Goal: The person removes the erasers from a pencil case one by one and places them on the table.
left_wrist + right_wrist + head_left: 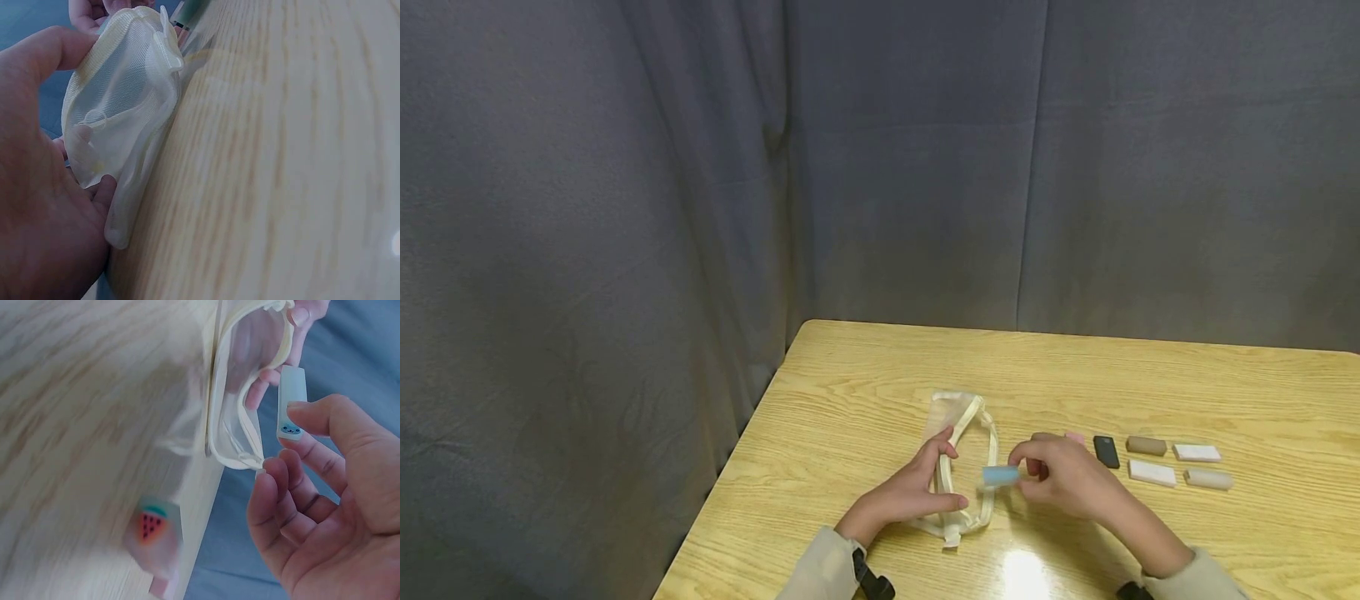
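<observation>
My left hand (904,493) holds a cream mesh zip pouch (946,475) on the table, thumb and fingers spread along its rim so the mouth gapes toward the right. Through its sheer mesh (119,100) the left wrist view shows fingers on the far side. Between thumb and fingertips, my right hand (1069,475) pinches a small pale-blue eraser (1001,475), held at the pouch's mouth. A tiny printed face marks one end of this eraser (292,403) in the right wrist view.
Right of my right hand lie a black block (1106,452), two tan blocks (1146,446) and two white blocks (1197,452). A pink piece (1075,437) is partly hidden behind that hand. A watermelon-print block (151,531) shows in the right wrist view. Grey curtains (910,208) hang behind the wooden table (850,375).
</observation>
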The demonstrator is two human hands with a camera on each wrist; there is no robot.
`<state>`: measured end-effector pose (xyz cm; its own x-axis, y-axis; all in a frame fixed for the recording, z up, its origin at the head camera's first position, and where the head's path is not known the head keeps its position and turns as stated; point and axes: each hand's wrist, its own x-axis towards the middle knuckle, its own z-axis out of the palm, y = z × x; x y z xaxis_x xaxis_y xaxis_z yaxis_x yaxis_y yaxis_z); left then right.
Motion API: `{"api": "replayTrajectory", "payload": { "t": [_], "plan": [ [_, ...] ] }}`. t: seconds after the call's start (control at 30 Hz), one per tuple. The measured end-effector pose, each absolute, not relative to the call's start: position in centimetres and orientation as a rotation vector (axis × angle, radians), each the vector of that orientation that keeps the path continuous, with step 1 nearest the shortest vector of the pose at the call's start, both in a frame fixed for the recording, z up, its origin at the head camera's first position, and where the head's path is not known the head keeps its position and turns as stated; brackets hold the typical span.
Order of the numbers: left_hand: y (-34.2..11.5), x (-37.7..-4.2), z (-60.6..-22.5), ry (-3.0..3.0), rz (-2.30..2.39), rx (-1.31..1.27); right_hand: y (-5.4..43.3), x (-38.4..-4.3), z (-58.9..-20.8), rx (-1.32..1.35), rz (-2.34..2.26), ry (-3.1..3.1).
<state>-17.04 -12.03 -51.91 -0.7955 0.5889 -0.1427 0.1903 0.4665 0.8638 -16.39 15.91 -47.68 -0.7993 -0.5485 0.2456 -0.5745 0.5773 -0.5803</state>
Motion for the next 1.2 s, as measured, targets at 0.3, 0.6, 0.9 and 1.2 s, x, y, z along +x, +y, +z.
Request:
{"api": "replayTrajectory", "payload": {
  "t": [0.3, 0.6, 0.9, 1.2],
  "plan": [
    [-11.9, -17.1, -51.7, 2.314, 1.243, 0.665, 18.3, -16.0, -47.1, 0.903, 1.027, -2.796],
    [-11.6, -17.3, -51.5, 2.336, 1.225, 0.668, 21.1, -15.8, -46.7, 0.905, 1.063, -2.752],
    [-11.5, -17.4, -51.6, 2.369, 1.176, 0.701, 22.5, -15.7, -47.1, 0.888, 1.026, -2.666],
    [-11.8, -16.8, -51.5, 2.379, 1.176, 0.704, 23.3, -15.3, -47.1, 0.867, 0.990, -2.644]
  ]
}}
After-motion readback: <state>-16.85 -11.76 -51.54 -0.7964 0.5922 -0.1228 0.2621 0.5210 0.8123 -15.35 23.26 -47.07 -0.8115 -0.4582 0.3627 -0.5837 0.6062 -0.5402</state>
